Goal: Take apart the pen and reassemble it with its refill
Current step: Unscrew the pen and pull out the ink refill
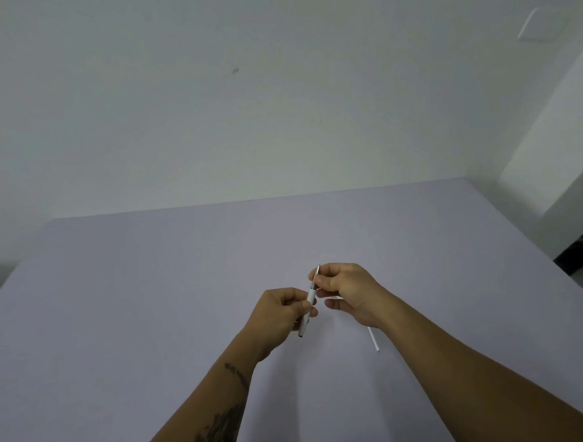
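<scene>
Gripping the white pen [309, 301] by its barrel, the left hand [279, 313] holds it above the lilac counter [151, 297]; the right hand [347, 292] pinches its metal tip. Just right of the pen, a thin white refill [374, 339] shows from beneath the right wrist.

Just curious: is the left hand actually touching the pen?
Touching. The head view shows the left hand with its fingers wrapped around the white pen; no gap shows.
</scene>
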Tool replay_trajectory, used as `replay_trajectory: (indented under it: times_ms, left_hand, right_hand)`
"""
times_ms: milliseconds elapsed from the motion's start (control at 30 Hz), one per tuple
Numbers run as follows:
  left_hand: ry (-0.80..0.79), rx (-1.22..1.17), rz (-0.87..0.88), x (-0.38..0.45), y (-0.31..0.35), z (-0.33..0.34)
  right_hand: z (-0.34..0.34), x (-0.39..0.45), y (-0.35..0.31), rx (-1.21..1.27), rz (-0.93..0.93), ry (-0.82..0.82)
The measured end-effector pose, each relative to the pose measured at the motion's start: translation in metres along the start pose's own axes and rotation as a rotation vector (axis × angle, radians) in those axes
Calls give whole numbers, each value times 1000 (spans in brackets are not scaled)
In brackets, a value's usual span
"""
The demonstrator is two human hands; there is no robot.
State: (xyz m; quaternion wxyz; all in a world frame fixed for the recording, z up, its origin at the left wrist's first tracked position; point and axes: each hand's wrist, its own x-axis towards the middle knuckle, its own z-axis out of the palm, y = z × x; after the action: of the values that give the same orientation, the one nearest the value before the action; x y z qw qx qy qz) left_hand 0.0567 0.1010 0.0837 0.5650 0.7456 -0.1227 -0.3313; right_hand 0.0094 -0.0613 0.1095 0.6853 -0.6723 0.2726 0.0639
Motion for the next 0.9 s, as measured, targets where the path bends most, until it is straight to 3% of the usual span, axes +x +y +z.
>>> replay_trajectory:
  times_ms: [133, 300, 900]
  left_hand:
    - [15, 27, 13, -1, 0, 3]
    - [15, 50, 26, -3, 2, 9]
    - [19, 72, 12, -13, -4, 8]
  right_hand:
    - [-1, -4, 0, -23, -5, -27]
    - [-1, -4, 4, -7, -5, 59]
    - [-5, -16, 6, 25, 51, -15]
